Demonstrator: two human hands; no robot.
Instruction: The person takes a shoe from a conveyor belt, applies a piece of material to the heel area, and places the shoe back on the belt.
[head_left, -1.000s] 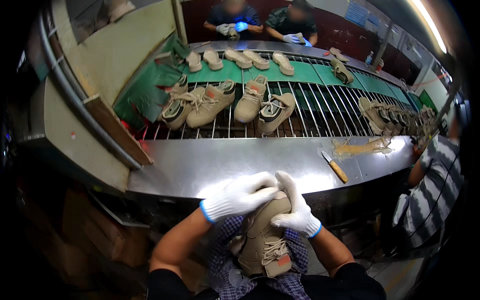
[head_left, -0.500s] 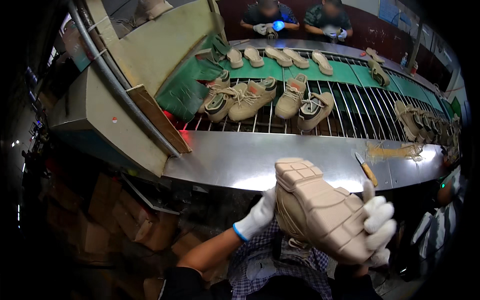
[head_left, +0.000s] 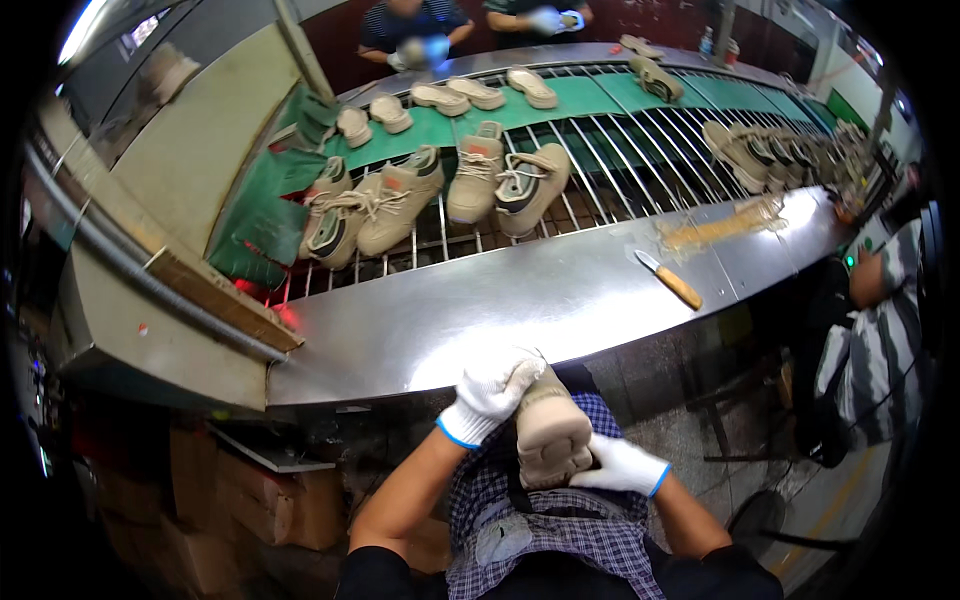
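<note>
Grasping beige shoe (head_left: pixel 550 425) lengthwise between left hand (head_left: pixel 493 388), at far end, and right hand (head_left: pixel 617 466), pointing rounded end toward checked cloth (head_left: pixel 615 562).

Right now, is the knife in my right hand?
No, the knife lies on the metal counter, while your right hand touches the shoe.

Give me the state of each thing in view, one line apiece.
Held shoe, in both hands, sole partly showing
Left hand, gloved, curled against the shoe
Right hand, gloved, fingers partly hidden
Knife, blade bare, lying on the ledge
Loose soles, lying on green sheeting
Two orange-tagged shoes, laced, upright
</note>
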